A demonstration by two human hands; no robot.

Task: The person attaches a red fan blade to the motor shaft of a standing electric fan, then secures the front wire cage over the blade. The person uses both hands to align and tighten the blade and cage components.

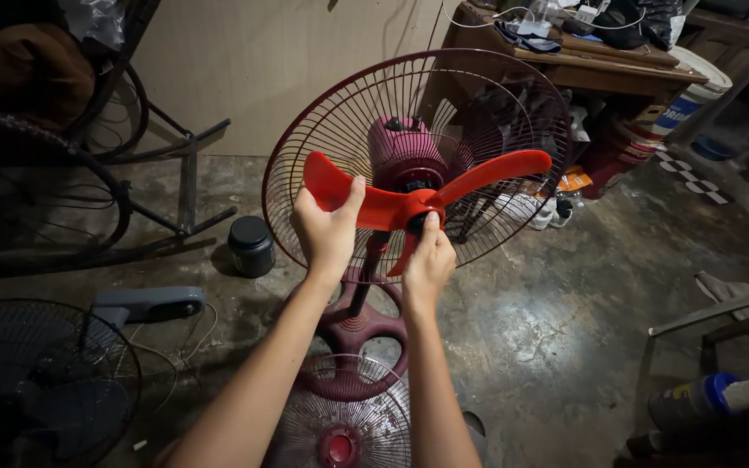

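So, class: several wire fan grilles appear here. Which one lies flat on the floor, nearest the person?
The maroon front grille with the round centre cap, lying below the forearms; the rear grille stands upright on the fan.

Dim, warm light; dark corners, wide-angle edge distortion.

A cluttered home repair workshop: a stained concrete floor (565, 321), a stripped-down maroon stand fan (409, 156), a loose fan grille (344, 425), another dark fan (36, 381) lying at left, and a wooden bench (600, 65) heaped with cables and odds and ends.
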